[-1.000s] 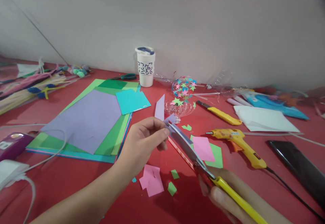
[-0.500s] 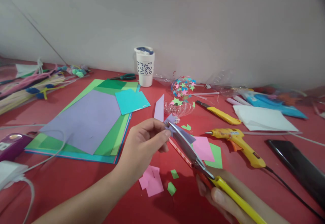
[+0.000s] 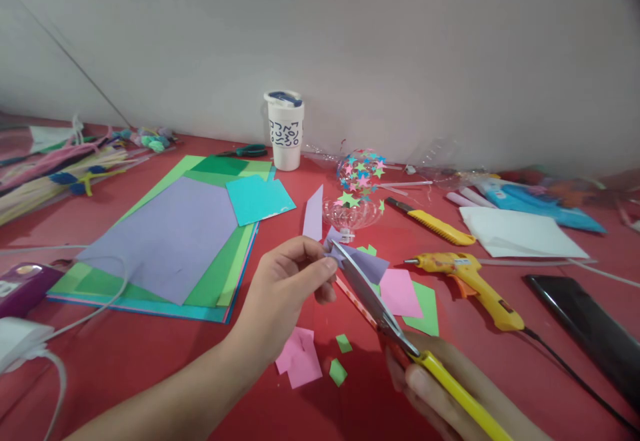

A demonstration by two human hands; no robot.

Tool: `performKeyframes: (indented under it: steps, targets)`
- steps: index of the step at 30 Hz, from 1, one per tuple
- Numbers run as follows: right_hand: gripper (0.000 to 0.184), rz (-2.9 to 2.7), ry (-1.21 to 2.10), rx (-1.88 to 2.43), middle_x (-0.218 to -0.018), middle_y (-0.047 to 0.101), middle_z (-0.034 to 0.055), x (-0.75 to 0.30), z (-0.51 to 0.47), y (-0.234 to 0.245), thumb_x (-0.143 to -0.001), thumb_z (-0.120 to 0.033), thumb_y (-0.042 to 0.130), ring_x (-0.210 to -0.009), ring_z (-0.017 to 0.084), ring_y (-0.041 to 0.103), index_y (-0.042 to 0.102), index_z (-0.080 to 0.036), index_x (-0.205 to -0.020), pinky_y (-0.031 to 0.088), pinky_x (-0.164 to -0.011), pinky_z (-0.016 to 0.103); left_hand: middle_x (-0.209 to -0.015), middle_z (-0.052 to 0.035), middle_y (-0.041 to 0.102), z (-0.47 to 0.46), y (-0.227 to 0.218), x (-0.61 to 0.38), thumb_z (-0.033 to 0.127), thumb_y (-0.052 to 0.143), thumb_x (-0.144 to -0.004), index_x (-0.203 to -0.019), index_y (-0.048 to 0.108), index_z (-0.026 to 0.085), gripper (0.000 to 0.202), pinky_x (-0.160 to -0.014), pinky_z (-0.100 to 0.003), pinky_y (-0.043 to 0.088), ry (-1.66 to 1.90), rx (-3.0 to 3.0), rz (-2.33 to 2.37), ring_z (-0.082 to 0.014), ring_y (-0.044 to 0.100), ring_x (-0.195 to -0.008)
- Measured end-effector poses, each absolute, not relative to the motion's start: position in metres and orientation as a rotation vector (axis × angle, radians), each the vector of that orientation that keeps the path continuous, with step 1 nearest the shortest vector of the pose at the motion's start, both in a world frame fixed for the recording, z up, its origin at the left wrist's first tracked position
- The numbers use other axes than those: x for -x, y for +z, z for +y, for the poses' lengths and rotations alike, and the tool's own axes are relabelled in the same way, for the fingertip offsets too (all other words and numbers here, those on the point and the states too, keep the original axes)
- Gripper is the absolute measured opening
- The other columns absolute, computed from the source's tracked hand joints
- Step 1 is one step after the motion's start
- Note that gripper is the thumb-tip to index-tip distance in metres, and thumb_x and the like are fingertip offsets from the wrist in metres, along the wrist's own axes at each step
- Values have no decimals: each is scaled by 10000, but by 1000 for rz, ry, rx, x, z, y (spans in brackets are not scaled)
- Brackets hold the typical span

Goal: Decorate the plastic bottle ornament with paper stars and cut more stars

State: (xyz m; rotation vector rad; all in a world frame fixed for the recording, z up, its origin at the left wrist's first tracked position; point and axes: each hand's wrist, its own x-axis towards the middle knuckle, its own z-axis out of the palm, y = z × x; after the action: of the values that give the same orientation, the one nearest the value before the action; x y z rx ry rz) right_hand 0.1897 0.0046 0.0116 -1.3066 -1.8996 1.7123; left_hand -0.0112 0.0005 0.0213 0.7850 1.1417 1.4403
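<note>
My left hand pinches a small piece of purple paper between thumb and fingers. In my right hand is a pair of scissors with yellow and red handles. Their blades reach up to the purple paper, the tips close to my left fingertips. Beneath the hands lie pink paper scraps and small green scraps. A pink square overlaps a green piece just right of the blades. Behind my left hand lies a purple strip.
Paper sheets are stacked at left, a cyan piece on their corner. Behind stand a white cup and a clear ball with paper stars. At right lie a yellow cutter, a glue gun and a black phone.
The scissors have closed slightly around the purple paper, and my right hand has shifted a little left. The loose purple flap has moved slightly right and up. My left hand stays nearly still.
</note>
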Motion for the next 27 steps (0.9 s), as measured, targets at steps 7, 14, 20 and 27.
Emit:
performKeyframes:
  steps: [7, 14, 20, 27]
  targets:
    - [571, -1907, 1641, 1308, -569, 325, -40, -189, 2, 11, -708, -779, 446, -488, 107, 354, 405, -218, -607, 333, -384, 200, -507, 52, 555, 1, 22, 11, 180, 637, -729, -637, 598, 177, 99, -495, -179, 400, 1446, -777, 1148, -57, 505, -464]
    - [574, -1906, 1598, 1305, -547, 330, -48, -188, 2, 11, -699, -779, 458, -474, 102, 357, 411, -217, -593, 385, -422, 212, -501, 52, 559, 0, 23, 11, 184, 636, -731, -635, 589, 175, 107, -498, -179, 402, 1448, -777, 1141, -58, 506, -463]
    - [588, -1874, 1592, 1323, -532, 355, -44, -187, 1, 12, -686, -796, 447, -444, 102, 366, 481, -214, -614, 348, -371, 208, -490, 51, 556, 1, 23, 11, 182, 633, -735, -632, 589, 175, 113, -497, -180, 403, 1447, -775, 1129, -60, 504, -463]
    - [578, -1827, 1581, 1377, -471, 331, -67, -190, 1, 9, -700, -790, 439, -398, 81, 281, 386, -224, -594, 231, -362, 221, -489, 40, 561, 0, 23, 12, 228, 644, -733, -631, 570, 174, 136, -492, -190, 401, 1393, -765, 1117, -68, 506, -451]
